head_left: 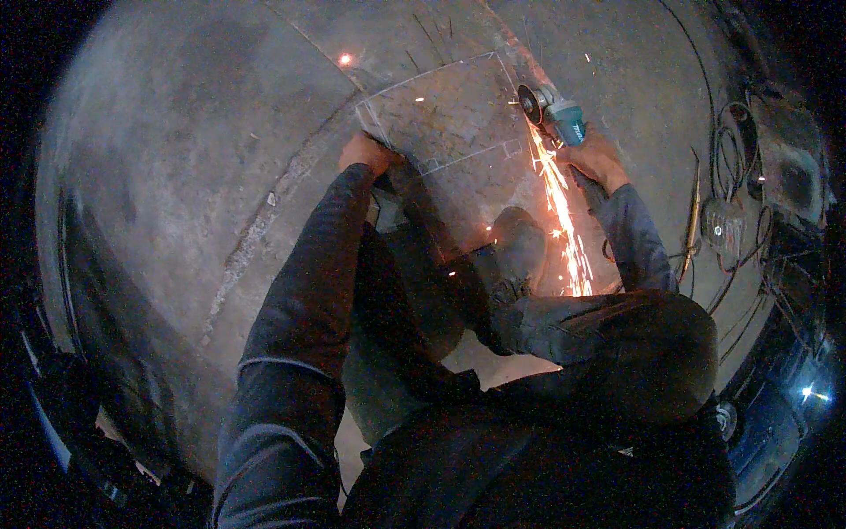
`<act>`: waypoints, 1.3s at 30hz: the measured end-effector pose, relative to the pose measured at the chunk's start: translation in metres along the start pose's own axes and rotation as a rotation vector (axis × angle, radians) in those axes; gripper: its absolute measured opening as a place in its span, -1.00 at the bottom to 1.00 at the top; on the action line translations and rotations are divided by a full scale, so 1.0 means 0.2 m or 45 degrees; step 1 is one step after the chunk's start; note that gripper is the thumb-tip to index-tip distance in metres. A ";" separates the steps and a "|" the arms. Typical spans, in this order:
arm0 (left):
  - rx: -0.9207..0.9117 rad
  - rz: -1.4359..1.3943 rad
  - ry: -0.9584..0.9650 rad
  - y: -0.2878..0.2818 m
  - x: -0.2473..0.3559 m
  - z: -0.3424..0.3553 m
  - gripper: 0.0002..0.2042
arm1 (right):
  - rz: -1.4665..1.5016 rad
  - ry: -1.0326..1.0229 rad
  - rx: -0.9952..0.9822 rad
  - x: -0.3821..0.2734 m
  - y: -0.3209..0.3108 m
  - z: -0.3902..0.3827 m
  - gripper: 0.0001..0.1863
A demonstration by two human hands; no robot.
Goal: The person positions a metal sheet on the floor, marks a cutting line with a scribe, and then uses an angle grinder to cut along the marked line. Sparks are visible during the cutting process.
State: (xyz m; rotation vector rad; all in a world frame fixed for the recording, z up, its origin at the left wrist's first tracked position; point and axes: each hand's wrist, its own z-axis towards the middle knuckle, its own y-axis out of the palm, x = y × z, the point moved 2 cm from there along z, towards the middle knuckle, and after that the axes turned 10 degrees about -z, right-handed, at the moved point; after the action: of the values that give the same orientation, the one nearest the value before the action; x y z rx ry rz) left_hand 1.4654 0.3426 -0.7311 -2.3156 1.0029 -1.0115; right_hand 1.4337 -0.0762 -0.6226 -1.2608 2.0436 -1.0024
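Observation:
My right hand [597, 160] is closed round the body of a teal angle grinder [567, 122], whose disc [530, 104] meets the right edge of a dull metal sheet [449, 119]. A stream of orange sparks [564, 216] shoots from the disc back toward my bent right knee. Pale lines are marked across the sheet, which lies in front of my feet. At the sheet's left side, my left hand [367, 155] is closed on its edge; the fingertips are hidden. My shoe [520, 242] is by the sheet's near part, close to the sparks.
Looped cables [730, 150] and a grey socket box [724, 231] lie on the floor at the right. Beside them is a long yellowish rod-like tool [693, 216]. Thin rods [429, 35] stand beyond the sheet. A rough crack [269, 201] crosses the concrete floor at the left.

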 end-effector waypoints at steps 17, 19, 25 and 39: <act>-0.008 0.185 0.203 0.14 -0.15 0.20 -0.28 | 0.146 -0.209 -0.015 -0.04 -0.02 0.01 0.00; -0.044 0.076 0.150 0.11 -0.05 0.11 -0.28 | 0.053 -0.118 0.003 0.03 -0.01 0.03 0.00; -0.035 0.063 0.003 0.02 -0.01 0.03 -0.26 | 0.132 -0.097 -0.003 -0.12 -0.08 -0.06 -0.07; -0.044 -0.056 0.040 0.06 -0.01 0.07 -0.22 | 0.179 -0.244 0.032 -0.09 -0.10 -0.09 -0.12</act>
State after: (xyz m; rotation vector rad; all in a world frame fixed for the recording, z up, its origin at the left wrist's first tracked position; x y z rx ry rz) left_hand 1.4701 0.3382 -0.7484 -2.3664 0.9937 -1.0584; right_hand 1.4383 -0.0598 -0.5951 -1.1365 1.9360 -0.8078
